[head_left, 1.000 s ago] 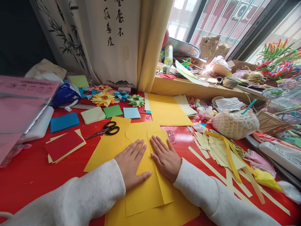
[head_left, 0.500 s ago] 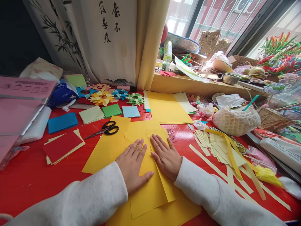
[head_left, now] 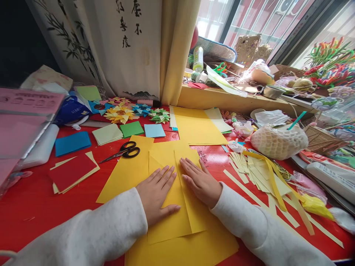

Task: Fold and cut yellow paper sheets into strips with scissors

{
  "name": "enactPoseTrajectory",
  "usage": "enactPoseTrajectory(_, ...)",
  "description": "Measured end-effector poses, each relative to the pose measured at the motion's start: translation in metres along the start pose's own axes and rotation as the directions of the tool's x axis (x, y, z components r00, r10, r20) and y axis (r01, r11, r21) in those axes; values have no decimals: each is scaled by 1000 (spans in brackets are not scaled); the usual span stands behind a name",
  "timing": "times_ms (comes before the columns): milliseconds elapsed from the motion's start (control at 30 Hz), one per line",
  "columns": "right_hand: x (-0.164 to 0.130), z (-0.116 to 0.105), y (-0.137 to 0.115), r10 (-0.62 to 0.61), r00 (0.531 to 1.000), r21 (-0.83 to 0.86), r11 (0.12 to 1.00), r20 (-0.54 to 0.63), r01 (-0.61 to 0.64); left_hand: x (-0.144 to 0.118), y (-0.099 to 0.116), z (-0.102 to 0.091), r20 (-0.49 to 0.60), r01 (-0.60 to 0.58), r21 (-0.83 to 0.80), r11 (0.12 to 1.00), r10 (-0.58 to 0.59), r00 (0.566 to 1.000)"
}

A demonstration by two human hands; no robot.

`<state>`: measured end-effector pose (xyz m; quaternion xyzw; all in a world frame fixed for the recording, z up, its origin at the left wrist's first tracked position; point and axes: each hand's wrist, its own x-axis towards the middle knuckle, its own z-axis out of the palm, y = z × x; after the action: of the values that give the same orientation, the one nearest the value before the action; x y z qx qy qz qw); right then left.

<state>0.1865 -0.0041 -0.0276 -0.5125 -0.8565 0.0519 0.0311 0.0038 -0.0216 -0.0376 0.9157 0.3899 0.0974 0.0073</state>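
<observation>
Where the white sleeves end at the near edge: left hand (head_left: 155,192) and right hand (head_left: 200,183), side by side, fingers straight and spread, palms pressed flat on a folded yellow sheet (head_left: 177,210), grasping nothing. Beneath it, further yellow sheets (head_left: 124,173) fanned on the red bench (head_left: 41,207), near centre. Just beyond the left hand, black scissors (head_left: 124,151), blades closed, half on the yellow paper. Left of these, a red paper stack (head_left: 72,171) and a blue square (head_left: 72,143). To the right, pale paper strips (head_left: 257,173) and a netted white bundle (head_left: 279,142). Farther off, folded paper stars (head_left: 130,112) in yellow, blue and green below the curtain (head_left: 177,48); at far right, a cluttered windowsill (head_left: 235,103).
</observation>
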Motion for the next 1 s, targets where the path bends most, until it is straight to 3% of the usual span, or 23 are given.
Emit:
enactPoseTrajectory(300,-2,14,-3,1,995,-116,993,-103,-13,2,-2,0,-13,58,-4,998,-58,998)
enactPoseTrajectory(467,-2,15,-6,39,991,-107,993,-125,-53,1,2,-1,7,53,-7,999,-53,999)
enactPoseTrajectory(733,-4,15,-9,63,987,-115,990,-147,-80,1,9,1,-58,92,-20,996,-93,994)
enactPoseTrajectory(900,-3,15,-8,74,987,-67,994,-145,-84,1,12,1,-61,116,-7,993,-116,991)
enactPoseTrajectory(1000,-2,11,-3,52,995,25,998,-84,-50,3,7,-1,-28,91,9,996,-91,995)
